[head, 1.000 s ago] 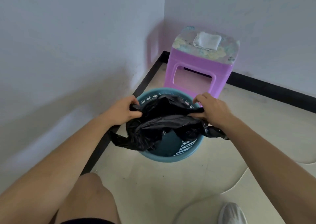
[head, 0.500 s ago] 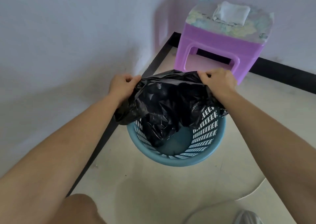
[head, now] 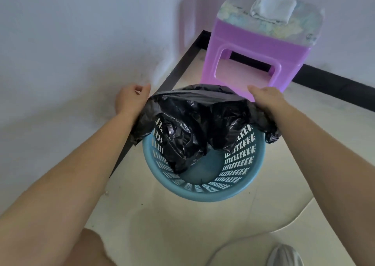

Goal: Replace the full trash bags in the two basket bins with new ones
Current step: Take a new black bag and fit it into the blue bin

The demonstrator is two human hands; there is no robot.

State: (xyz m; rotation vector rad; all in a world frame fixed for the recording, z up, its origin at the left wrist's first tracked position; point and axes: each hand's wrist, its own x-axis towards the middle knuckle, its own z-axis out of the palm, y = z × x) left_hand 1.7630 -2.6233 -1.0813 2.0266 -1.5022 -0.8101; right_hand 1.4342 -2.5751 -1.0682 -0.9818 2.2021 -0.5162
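A bare knee (head: 91, 249) shows at the bottom left and the toe of a grey shoe (head: 285, 255) at the bottom right, both over a pale floor (head: 162, 225). Past them a blue bin (head: 203, 196) with slotted walls stands upright on the floor, close to the left wall (head: 71, 42) and its black skirting (head: 178, 66). A black bag (head: 192, 123) is held over the far half of the bin, its top edge stretched between the two hands above the far rim. Its crumpled body hangs down inside along the far and left wall, and a loose flap spills over the rim on each side. The near right part of the bin's bottom and wall is bare. The left hand (head: 129, 101) grips the bag's left edge with curled fingers, thumb tip close to the fingertips. The right hand (head: 267, 100) holds the right edge; its fingers curl over the far side and are mostly hidden. Just beyond the bin a purple stool (head: 253, 52) stands in the corner, with a folded white cloth (head: 273, 7) lying on its patterned seat.
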